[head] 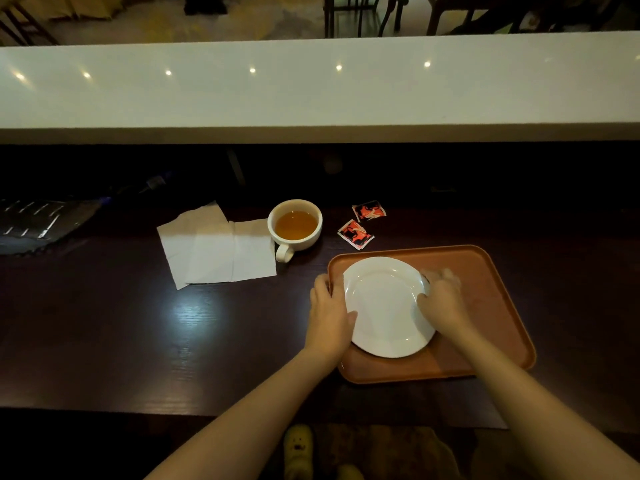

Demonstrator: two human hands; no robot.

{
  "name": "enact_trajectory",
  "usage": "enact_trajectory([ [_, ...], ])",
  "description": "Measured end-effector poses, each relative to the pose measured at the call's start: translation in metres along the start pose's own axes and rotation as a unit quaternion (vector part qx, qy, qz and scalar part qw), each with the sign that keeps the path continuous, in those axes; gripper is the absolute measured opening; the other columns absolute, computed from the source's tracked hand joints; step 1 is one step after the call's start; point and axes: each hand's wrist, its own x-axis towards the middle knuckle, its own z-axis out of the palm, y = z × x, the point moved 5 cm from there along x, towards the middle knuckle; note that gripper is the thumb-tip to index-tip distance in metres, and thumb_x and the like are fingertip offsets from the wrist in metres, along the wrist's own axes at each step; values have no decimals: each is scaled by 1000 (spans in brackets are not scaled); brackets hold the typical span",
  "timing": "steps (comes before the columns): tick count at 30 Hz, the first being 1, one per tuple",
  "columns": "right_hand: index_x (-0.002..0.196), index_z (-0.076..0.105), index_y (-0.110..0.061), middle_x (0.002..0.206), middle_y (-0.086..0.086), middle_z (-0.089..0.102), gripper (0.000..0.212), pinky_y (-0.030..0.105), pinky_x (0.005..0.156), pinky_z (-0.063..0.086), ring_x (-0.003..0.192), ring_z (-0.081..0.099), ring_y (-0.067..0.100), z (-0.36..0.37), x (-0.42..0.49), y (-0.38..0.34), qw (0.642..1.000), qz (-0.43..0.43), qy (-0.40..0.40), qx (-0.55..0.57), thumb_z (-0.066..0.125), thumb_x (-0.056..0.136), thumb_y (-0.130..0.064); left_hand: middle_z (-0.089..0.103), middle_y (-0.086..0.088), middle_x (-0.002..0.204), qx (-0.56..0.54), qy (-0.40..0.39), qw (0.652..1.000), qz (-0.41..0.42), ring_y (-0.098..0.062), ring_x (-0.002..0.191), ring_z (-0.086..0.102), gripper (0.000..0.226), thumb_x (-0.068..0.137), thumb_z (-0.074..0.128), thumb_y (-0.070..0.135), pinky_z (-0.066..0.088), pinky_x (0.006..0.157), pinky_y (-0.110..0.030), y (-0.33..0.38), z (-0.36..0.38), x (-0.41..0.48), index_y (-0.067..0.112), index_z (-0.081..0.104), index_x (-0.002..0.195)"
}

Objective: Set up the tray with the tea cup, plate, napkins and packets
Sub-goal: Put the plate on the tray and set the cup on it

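A white plate [384, 303] rests on the left half of an orange-brown tray [485, 306]. My left hand [329, 313] grips the plate's left rim, and my right hand [441, 299] holds its right rim. A white cup of amber tea [295, 225] stands on the dark table behind the tray, handle towards me. White napkins [218, 251] lie unfolded to the left of the cup. Two red-and-black packets [356, 234] [369, 211] lie on the table just beyond the tray's far edge.
A raised white counter [311, 95] runs across the back above the dark table [138, 341]. A dark patterned object [38, 223] sits at the far left. The table's near edge is close to my body.
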Motion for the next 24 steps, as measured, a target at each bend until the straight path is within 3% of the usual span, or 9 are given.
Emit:
enact_trajectory([
  [5, 136, 33, -9, 142, 13, 38, 60, 41, 109, 30, 133, 27, 29, -6, 3, -40, 994, -79, 68, 23, 60, 83, -9, 33, -4, 140, -95, 28, 995, 2, -21, 124, 41, 63, 85, 59, 30, 42, 100, -39, -20, -33, 12, 26, 26, 138],
  [9, 143, 21, -16, 151, 8, 27, 79, 37, 110, 24, 139, 18, 25, 11, 18, -100, 978, -187, -26, 86, 67, 79, -21, 48, -7, 118, -162, 182, 969, 36, -24, 103, 53, 44, 88, 49, 5, 50, 88, -40, -58, -97, 36, 14, 42, 130],
  [12, 144, 15, -21, 154, 6, 19, 91, 42, 112, 23, 142, 12, 25, 31, 38, -133, 969, -192, -93, 122, 73, 74, -26, 49, -10, 128, -154, 207, 965, 56, -11, 106, 48, 55, 85, 50, -4, 46, 90, -31, -80, -133, 68, 18, 38, 134],
  [17, 145, 8, -17, 156, 10, 13, 105, 42, 115, 19, 143, 13, 27, 62, 65, -159, 963, -189, -148, 123, 78, 68, -28, 29, -9, 151, -109, 18, 992, 63, -23, 137, 29, 88, 75, 71, 6, 31, 108, -35, -93, -132, 132, 19, 17, 144],
  [21, 144, 13, -18, 154, 10, 18, 102, 38, 113, 23, 141, 18, 24, 71, 76, -164, 953, -186, -164, 174, 79, 67, -26, 35, 2, 144, -176, -180, 966, 62, -13, 131, 34, 98, 71, 74, 3, 36, 97, -19, -95, -112, 152, 23, 12, 145],
  [24, 140, 24, -23, 146, 6, 33, 91, 33, 108, 31, 134, 32, 19, 75, 76, -164, 937, -207, -181, 218, 79, 67, -23, 42, 18, 125, -221, -250, 940, 67, -4, 118, 44, 95, 69, 75, -2, 41, 81, -1, -95, -107, 155, 30, 20, 140],
])
